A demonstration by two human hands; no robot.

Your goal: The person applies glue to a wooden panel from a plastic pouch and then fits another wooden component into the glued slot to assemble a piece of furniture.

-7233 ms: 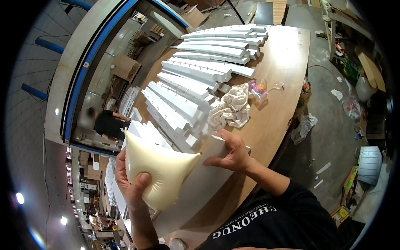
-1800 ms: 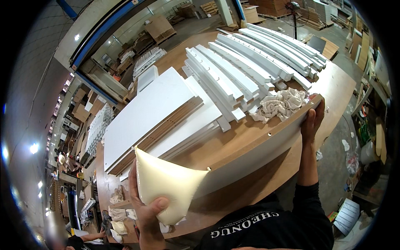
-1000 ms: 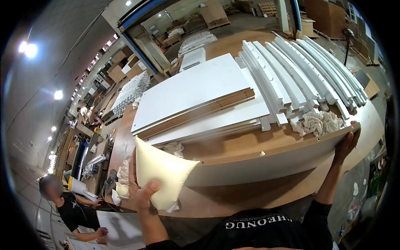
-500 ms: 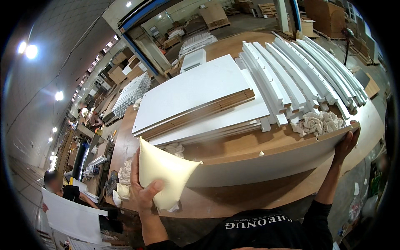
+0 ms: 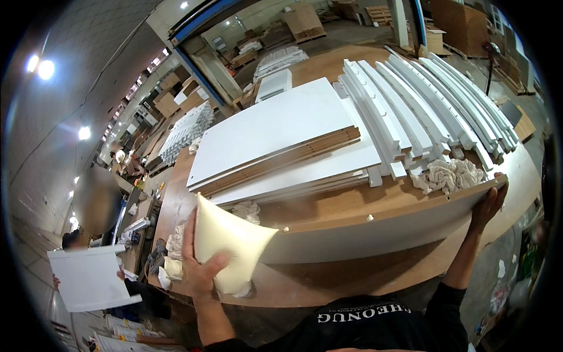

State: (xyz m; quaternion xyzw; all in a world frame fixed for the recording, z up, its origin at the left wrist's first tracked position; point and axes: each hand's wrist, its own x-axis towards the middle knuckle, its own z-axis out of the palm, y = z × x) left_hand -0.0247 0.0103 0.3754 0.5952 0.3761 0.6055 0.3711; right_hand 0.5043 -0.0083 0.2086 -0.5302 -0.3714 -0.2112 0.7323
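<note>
My left hand (image 5: 201,271) is wrapped round a plump, pale yellow squeeze bag of glue (image 5: 234,243), thumb pressed into its near side. The bag's pointed corner sits just left of a cream dab (image 5: 286,229) on the top edge of a long white panel (image 5: 363,243). Another dab (image 5: 370,217) lies further right on that bare brown edge. The panel stands on its long side across the near part of the table. At its right end, my right hand (image 5: 489,202) grips the corner, its fingers partly hidden.
White boards (image 5: 270,132) are stacked on the wooden table (image 5: 404,202) beyond the panel. Several slotted white strips (image 5: 375,108) lie at the right, near a crumpled cloth (image 5: 448,176). At the lower left a co-worker holds a white board (image 5: 91,278).
The bag's tip has drawn slightly left, off the panel's edge, leaving a cream dab there. My right hand stays at the panel's end. The co-worker's board has risen and turned.
</note>
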